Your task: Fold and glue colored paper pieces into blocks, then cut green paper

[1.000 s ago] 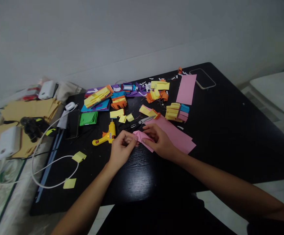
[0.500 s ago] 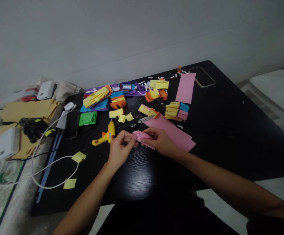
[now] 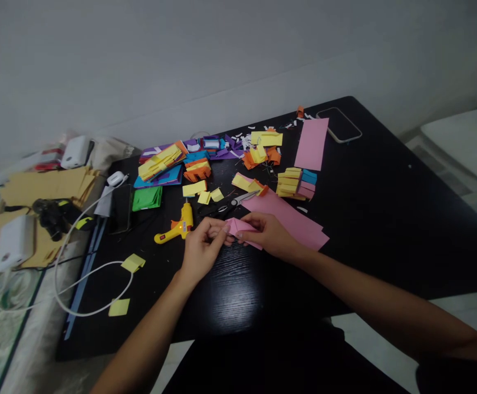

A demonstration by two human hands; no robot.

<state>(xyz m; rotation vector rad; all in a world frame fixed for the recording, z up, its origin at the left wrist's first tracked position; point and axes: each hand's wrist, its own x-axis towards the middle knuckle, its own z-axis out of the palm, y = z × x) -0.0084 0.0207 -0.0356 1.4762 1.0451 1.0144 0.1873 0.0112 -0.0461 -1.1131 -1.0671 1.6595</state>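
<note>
A small piece of pink paper (image 3: 242, 226) with creases and folded edges is held between both hands, just above the black table (image 3: 238, 306). My left hand (image 3: 206, 241) pinches its left end, fingers curled beneath. On the right side, my right hand (image 3: 269, 235) grips it with the thumb on top. Pink sheets (image 3: 291, 223) lie flat behind my right hand. Scissors (image 3: 238, 201) rest just beyond the fingers, their blades pointing right. A yellow glue gun (image 3: 177, 225) lies left of my left hand.
Stacks of folded yellow, orange, blue and green paper (image 3: 148, 198) lie along the back, among white scraps (image 3: 246, 142). One phone (image 3: 121, 208) lies at left, another phone (image 3: 339, 125) at far right. A white cable (image 3: 74, 314) loops across the left edge near yellow notes (image 3: 133, 263).
Both hands keep hold of the pink paper, with barely any movement of the fingers. The view has shifted very slightly.
</note>
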